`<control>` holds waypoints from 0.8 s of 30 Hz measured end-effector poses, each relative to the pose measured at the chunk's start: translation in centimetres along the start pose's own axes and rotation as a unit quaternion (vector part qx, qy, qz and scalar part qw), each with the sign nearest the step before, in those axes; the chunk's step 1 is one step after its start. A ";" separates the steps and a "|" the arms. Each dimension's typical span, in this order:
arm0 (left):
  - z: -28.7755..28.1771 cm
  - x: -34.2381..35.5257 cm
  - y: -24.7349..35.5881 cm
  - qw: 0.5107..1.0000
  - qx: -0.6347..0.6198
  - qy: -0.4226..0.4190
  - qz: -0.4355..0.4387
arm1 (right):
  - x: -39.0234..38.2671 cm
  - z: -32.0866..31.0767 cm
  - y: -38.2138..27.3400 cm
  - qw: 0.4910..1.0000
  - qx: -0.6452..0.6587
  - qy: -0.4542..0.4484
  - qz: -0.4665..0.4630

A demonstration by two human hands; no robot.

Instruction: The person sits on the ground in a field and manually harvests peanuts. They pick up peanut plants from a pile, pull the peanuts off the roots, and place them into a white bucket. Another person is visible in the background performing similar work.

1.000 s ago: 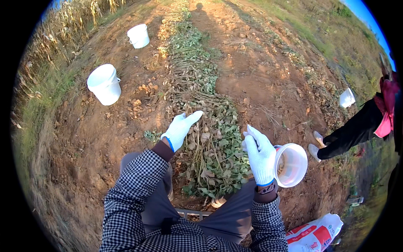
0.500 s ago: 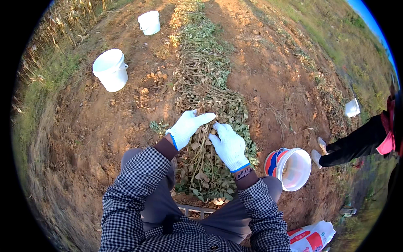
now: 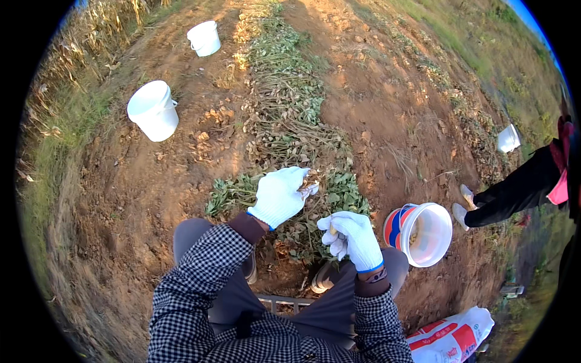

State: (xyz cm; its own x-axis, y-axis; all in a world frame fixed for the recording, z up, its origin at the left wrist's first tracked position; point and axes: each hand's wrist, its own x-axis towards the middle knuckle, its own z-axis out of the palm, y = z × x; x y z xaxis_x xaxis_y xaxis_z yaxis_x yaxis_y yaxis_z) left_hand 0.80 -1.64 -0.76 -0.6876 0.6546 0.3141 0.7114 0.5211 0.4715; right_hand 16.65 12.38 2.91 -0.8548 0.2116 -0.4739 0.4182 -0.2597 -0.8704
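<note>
My left hand (image 3: 281, 196), in a white knit glove, is closed around the root end of a peanut plant (image 3: 310, 179); leafy stems stick out on its left side. Closer to my right knee, my right hand (image 3: 354, 238), gloved the same way, has its fingers curled around a pale peanut pod (image 3: 332, 230). Under and beyond both hands runs a long row of pulled peanut plants (image 3: 287, 97) lying on the soil. A white bucket with a red and blue side (image 3: 431, 235) stands just right of my right hand, tilted toward me, with some pods inside.
Two white buckets (image 3: 154, 112) (image 3: 204, 39) stand to the left of the row. A red and white sack (image 3: 454, 336) lies at the lower right. Another person's legs (image 3: 514, 187) are at the right, near a small white bucket (image 3: 508, 139). Dry corn stalks (image 3: 91, 36) edge the left.
My right hand has drawn away from the left, down and right toward the bucket, with a pod in it. Foliage between my knees has shifted up, some now left of my left hand.
</note>
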 end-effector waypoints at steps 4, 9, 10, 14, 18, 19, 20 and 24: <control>1.3 1.1 -1.1 0.997 0.061 0.041 -0.037 | -4.0 -2.1 0.8 0.995 0.027 -0.088 0.031; -0.8 1.1 -2.1 0.992 0.058 0.002 -0.108 | -7.3 -5.4 1.4 0.991 0.027 0.119 -0.062; -0.3 0.5 -1.7 0.994 0.064 0.013 -0.087 | -7.7 -7.3 1.6 0.973 0.015 0.217 -0.079; -0.6 0.5 -0.1 0.988 -0.018 -0.037 -0.149 | -8.1 -18.6 4.0 0.822 -0.302 0.477 -0.083; -0.5 1.9 0.2 0.950 -0.188 -0.077 -0.235 | -7.3 -14.5 2.4 0.870 -0.276 0.388 -0.124; -0.8 2.0 0.3 0.935 -0.228 -0.097 -0.253 | -5.6 -11.3 3.7 0.875 -0.286 0.356 -0.162; -0.8 2.3 0.7 0.921 -0.237 -0.120 -0.283 | -4.2 -6.3 3.5 0.892 -0.279 0.288 -0.209; 1.1 1.2 -1.1 0.796 -0.514 -0.158 -0.278 | 3.2 4.4 4.0 0.852 -0.420 0.221 -0.220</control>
State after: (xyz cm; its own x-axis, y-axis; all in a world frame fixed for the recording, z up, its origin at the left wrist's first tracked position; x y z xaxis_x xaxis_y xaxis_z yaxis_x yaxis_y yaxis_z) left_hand -0.66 -0.81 -1.79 -0.6686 0.6686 -0.3256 -0.2966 0.1618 0.9412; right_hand 14.21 7.85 -1.46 -0.8643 0.4966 0.0799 0.3182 0.6628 -0.6778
